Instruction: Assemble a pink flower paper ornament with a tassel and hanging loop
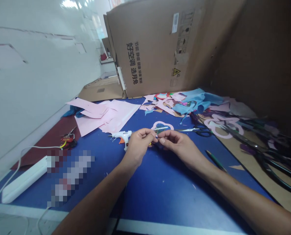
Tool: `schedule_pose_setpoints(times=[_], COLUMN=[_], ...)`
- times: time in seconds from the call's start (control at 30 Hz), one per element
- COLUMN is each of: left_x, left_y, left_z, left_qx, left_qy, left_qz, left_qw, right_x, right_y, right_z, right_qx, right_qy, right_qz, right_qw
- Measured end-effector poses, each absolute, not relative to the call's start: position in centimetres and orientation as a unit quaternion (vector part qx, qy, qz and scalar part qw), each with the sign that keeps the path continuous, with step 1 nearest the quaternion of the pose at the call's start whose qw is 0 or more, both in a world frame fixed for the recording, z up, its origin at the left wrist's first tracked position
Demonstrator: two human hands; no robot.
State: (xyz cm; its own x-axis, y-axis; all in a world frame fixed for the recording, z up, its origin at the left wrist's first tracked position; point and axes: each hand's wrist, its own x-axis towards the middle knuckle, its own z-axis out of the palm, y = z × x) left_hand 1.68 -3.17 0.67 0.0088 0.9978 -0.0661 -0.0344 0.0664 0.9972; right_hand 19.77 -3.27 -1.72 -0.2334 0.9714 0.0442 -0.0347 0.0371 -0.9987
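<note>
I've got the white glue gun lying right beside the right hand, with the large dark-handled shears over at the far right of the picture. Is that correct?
Not quite: the white glue gun lies beside the left hand, not the right hand, as the head view shows. The large dark-handled shears are at the far right, as you say.

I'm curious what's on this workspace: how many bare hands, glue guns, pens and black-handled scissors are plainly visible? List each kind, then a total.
Hands: 2 (left hand, right hand)
Glue guns: 1 (white glue gun)
Pens: 1 (green pen)
Black-handled scissors: 2 (smaller scissors, larger scissors)
Total: 6
</note>
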Motion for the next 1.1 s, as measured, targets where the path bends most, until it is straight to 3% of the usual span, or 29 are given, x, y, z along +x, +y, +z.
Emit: schedule_pose_setpoints(times=[0.27, 0.63, 1.1], left_x=[2.22, 2.37, 2.28], left_y=[-3.61, -3.92, -3.99], left_z=[0.66, 1.07, 1.14], left_qx=[0.487, 0.495, 0.494], left_qy=[0.468, 0.466, 0.456], left_qz=[0.486, 0.469, 0.459], left_qw=[0.554, 0.564, 0.58], right_x=[19.67, 19.74, 20.03], right_y=[-3.36, -3.0, -2.99], right_z=[-1.54, -1.83, -2.24], right_qx=[-0.394, -0.381, -0.386], right_qy=[-0.485, -0.495, -0.513], right_qz=[0.596, 0.566, 0.549], right_qw=[0.504, 0.538, 0.535])
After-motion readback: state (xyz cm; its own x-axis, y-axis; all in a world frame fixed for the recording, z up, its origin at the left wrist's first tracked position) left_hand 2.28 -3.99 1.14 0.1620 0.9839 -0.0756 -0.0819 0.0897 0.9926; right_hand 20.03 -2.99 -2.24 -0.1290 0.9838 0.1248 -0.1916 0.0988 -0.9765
